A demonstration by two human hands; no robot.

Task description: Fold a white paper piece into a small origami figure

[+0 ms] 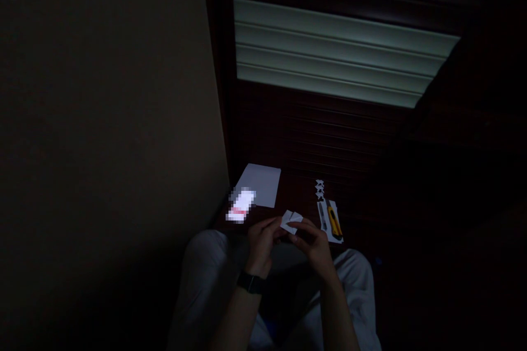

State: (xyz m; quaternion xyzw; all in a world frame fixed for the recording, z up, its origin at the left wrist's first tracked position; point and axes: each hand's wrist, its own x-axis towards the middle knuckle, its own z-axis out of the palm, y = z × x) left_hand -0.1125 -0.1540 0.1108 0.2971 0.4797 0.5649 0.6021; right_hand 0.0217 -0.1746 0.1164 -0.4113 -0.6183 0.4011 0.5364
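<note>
Between my two hands is a small white folded paper [291, 219], with creases and flaps showing on its upper side. My left hand [261, 238], below a dark wristwatch [251, 283], pinches the paper's left edge. On the other side, my right hand [313, 244] grips its right and lower edge with fingers and thumb. The paper is held just above the near edge of a dark tabletop [294, 189]. Some fingertips are hidden behind the paper and in shadow.
A white paper sheet [263, 184] lies at the left, a blurred bright phone-like rectangle [241, 205] overlapping it. At the right are several small folded paper pieces [320, 189] and a yellow utility knife [334, 222] beside a pen-like item [322, 215]. A wall [123, 120] bounds the left.
</note>
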